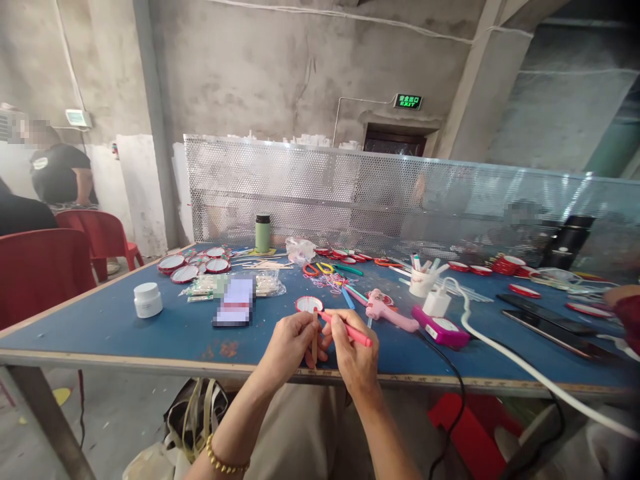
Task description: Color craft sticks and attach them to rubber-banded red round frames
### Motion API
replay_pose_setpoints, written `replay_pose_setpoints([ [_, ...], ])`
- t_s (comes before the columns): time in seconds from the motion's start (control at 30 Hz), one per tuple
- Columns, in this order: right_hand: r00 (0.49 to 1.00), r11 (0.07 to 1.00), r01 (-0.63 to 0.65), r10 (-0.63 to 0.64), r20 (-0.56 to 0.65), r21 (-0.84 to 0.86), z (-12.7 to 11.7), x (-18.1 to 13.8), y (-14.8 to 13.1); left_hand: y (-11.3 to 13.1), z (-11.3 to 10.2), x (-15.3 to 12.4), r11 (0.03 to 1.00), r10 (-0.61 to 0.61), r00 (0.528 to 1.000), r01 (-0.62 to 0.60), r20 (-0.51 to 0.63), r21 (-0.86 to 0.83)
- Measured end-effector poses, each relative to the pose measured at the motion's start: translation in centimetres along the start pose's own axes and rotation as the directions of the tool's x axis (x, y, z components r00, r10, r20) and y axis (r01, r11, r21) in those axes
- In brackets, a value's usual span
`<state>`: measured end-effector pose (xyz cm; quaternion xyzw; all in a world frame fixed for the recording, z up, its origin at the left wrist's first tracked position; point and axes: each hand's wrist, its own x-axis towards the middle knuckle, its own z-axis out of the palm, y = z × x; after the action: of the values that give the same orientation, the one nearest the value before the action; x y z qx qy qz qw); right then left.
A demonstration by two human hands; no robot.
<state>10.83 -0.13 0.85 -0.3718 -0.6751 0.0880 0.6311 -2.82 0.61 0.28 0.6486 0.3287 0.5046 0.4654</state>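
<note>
My left hand (290, 343) pinches a thin wooden stick (315, 347) held upright over the front edge of the blue table (125, 327). My right hand (353, 350) grips a pink marker (350, 329), its tip pointing left at the top of the stick. A small round red-rimmed white disc (309, 304) lies on the table just beyond my fingers. A pink glue gun (387, 311) rests to the right of the disc.
A white jar (148, 299), green flask (263, 233), several red-rimmed discs (195, 265), coloured scissors (320, 269), a cup of pens (421, 280), pink timer (441, 327) and white cable (525, 367) lie about. Red chairs (45, 267) and a seated person (60, 173) are left; a perforated metal screen (400, 200) stands behind.
</note>
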Motion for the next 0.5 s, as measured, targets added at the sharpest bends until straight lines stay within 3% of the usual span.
replay_pose_setpoints([
  [0.5, 1.000, 0.999, -0.021, 0.022, -0.011, 0.036, -0.01, -0.09, -0.13, -0.06, -0.04, -0.05, 1.000, -0.002, 1.000, 0.002, -0.001, 0.002],
])
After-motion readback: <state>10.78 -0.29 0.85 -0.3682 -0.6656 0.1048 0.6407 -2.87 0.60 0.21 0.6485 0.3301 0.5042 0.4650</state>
